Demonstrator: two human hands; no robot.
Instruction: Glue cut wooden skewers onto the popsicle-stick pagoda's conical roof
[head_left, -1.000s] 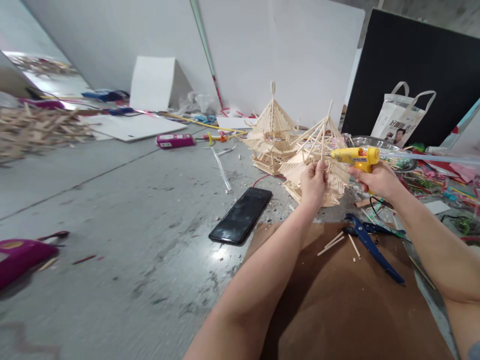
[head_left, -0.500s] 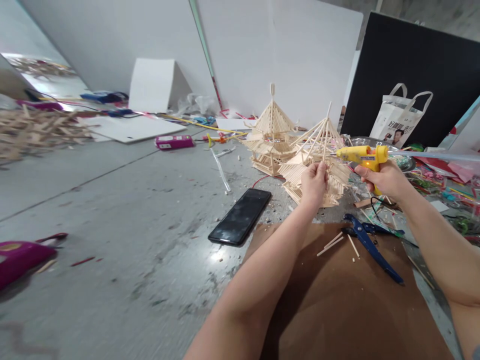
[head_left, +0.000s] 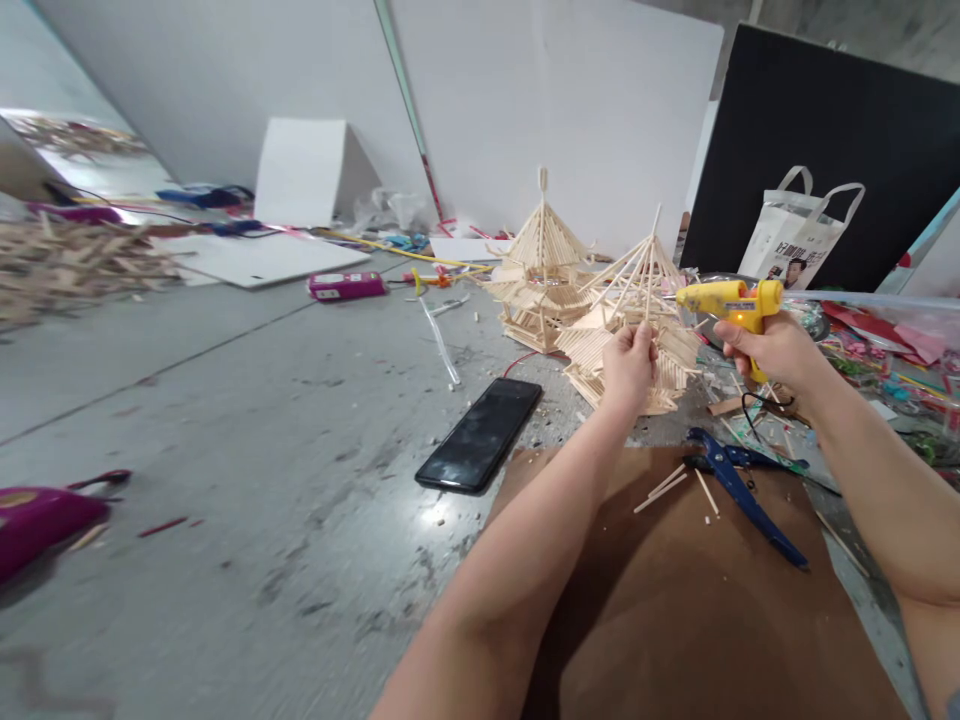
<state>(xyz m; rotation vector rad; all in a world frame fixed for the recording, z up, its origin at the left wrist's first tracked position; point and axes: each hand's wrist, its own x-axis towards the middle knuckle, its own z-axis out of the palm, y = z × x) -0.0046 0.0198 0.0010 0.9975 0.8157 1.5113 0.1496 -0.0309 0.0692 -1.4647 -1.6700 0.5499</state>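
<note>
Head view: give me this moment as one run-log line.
left hand: pinching stick on near stick pagoda | right hand: gripping yellow glue gun, nozzle beside pagoda, not touching | blue cutters on brown board

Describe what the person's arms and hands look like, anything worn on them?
Both forearms are bare from the bottom edge of the picture to the wrists: no gloves, watch, bracelets or rings can be made out on the left hand or the right hand. Only a sliver of grey fabric, perhaps a sleeve, shows at the bottom right corner.

Black phone (head_left: 481, 433) on floor, blue cutters (head_left: 739, 485) on brown board (head_left: 697, 620) (loose sticks beside).
</note>
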